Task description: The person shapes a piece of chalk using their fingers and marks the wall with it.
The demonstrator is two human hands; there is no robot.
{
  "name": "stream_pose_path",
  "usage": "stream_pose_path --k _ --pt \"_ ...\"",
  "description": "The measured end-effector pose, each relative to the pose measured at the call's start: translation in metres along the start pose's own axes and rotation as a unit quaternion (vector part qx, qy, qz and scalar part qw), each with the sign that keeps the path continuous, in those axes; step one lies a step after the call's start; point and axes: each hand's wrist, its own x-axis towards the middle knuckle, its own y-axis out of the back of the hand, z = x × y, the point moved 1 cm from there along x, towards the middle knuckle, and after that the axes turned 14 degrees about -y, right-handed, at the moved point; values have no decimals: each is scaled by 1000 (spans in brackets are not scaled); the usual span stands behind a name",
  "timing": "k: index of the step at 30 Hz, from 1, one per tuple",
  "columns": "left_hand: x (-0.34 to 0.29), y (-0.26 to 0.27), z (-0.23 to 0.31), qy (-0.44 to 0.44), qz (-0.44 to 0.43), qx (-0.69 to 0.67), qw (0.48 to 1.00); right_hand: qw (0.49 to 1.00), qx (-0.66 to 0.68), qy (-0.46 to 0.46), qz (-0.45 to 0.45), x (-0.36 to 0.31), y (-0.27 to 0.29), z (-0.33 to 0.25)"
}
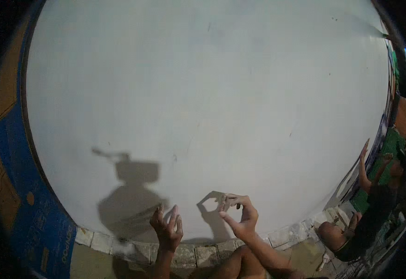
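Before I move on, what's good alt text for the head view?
A bare left hand, open, and right hand, curled, are raised before a white wall; whether the right holds anything is unclear. At the picture's right, a co-worker has an arm raised beside the wall.

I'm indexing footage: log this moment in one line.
left hand: open, fingers spread, before white wall | right hand: curled, contents unclear | co-worker: at right, arm raised
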Motion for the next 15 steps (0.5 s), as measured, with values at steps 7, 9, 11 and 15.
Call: stream_pose_path --k 7,9,11,15 --pt "37 36 23 23 36 -283 958 753 551 -356 -42 -56 -21 8" --pt "46 47 35 24 17 -387 922 730 560 -391 -24 -60 -21 4" --pt "54 54 46 -13 18 -371 928 701 584 -406 -45 -61 -20 -1" --pt "58 54 55 -38 -45 -344 937 681 580 -444 -64 -67 -25 -3"
